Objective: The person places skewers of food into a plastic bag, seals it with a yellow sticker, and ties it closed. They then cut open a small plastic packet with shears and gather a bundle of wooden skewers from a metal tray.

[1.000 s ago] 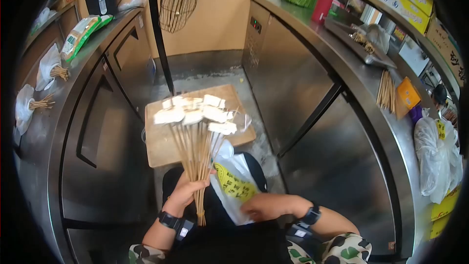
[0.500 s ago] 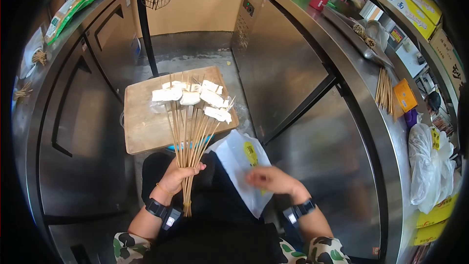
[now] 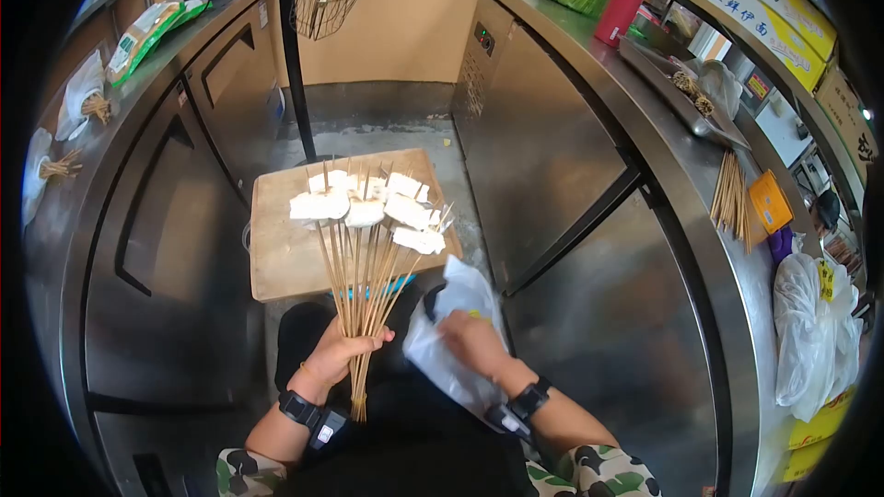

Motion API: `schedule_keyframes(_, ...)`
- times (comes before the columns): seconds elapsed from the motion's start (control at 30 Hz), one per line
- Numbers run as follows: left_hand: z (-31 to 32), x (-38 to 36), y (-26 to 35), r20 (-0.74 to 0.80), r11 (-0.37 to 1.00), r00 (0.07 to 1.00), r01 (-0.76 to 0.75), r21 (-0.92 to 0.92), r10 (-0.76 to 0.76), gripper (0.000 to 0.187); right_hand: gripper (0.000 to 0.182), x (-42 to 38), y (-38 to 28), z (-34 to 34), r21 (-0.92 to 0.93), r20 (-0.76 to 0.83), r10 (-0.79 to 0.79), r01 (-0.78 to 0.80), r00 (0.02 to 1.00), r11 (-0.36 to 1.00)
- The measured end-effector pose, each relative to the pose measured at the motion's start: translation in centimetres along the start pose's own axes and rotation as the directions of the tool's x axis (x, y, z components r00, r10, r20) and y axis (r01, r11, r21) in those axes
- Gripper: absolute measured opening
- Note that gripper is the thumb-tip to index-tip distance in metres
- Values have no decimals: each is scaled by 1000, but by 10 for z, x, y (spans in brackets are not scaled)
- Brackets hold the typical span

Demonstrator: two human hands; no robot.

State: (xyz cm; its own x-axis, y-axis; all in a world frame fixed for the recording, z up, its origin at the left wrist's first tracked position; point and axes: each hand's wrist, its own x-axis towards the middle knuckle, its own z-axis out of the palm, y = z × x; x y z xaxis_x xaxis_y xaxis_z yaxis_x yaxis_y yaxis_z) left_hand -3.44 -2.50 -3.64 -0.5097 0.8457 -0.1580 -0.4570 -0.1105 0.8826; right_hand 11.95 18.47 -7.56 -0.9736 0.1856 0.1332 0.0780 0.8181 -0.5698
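Observation:
A fanned bundle of wooden skewers [image 3: 366, 294] with white pieces [image 3: 365, 212] near their tops is gripped in my left hand [image 3: 343, 345], fingers wrapped round the lower sticks. The white pieces appear over a wooden board [image 3: 276, 262]. To the right, my right hand [image 3: 474, 342] is at a white plastic bag [image 3: 431, 354] lying over my leg. Its fingers are bent and blurred, and whether they pinch the bag is unclear.
Steel cabinets stand left [image 3: 175, 285] and right [image 3: 589, 350]. On the right counter are a red bottle [image 3: 619, 11], loose skewers [image 3: 730, 195] and a tied plastic bag [image 3: 808, 331]. A black pole [image 3: 296, 83] rises behind the board.
My right hand has moved left onto the bag, and the bag has shifted and crumpled. My left hand still holds the skewers. The whole view has shifted slightly.

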Motion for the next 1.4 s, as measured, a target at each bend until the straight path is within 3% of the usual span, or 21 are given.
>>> schedule_keyframes(0.03,0,0,0,-3,1000,1000,11,1,-11,25,11,-7,-13,3,-15,92,-119,121,989,993)
schedule_keyframes(0.1,0,2,-1,5,1000,1000,25,-13,-25,24,13,-17,-34,6,81,191,-232,220,954,972)
schedule_keyframes(0.2,2,3,-2,16,999,999,38,-39,-37,23,18,-17,-38,11,161,147,59,-83,987,983)
schedule_keyframes(0.3,-4,4,-5,79,999,996,50,3,-50,47,21,-4,-37,0,-14,33,320,-320,947,947)
schedule_keyframes(0.33,-5,3,-5,77,999,996,43,25,-45,46,28,-1,-29,2,-124,53,375,-367,926,922)
schedule_keyframes(0.43,7,-5,8,33,998,999,29,52,-31,24,38,12,-30,-8,-363,162,468,-389,869,847)
schedule_keyframes(0.53,9,-10,11,36,996,999,18,83,-21,26,37,16,-19,-1,-425,29,471,-416,882,804)
schedule_keyframes(0.73,10,-18,14,16,999,999,-34,-2,34,30,24,9,-16,0,-405,-36,447,-422,894,811)
schedule_keyframes(0.83,0,-24,15,16,999,1000,24,33,-24,30,16,-3,-2,-7,-271,-159,321,-354,934,895)
schedule_keyframes(0.87,2,-26,15,4,999,1000,-21,-39,21,30,12,-6,3,-11,-245,-206,231,-278,951,929)
schedule_keyframes(0.93,4,-30,21,-17,999,1000,-23,-43,23,31,11,-13,11,-23,79,-116,421,-414,900,907)
schedule_keyframes(0.97,4,-31,22,-27,999,999,-24,-46,23,32,12,-14,8,-31,234,-50,499,-476,865,848)
schedule_keyframes(1.0,-1,-30,17,-3,998,999,-41,-44,41,35,12,-16,3,-38,544,41,529,-463,848,700)
schedule_keyframes(1.1,2,-33,23,-10,997,999,-49,-64,49,33,8,-13,-28,-54,775,126,483,-390,867,497)
schedule_keyframes(1.17,4,-34,24,-16,997,999,-53,-61,52,33,10,-10,-49,-55,824,205,399,-378,894,423)
schedule_keyframes(1.23,4,-35,23,-14,998,999,-49,-44,48,33,13,-4,-70,-53,791,257,323,-390,911,472)
schedule_keyframes(1.4,10,-38,23,-13,1000,1000,-24,-18,24,37,12,16,-96,-26,818,359,174,-399,917,415)
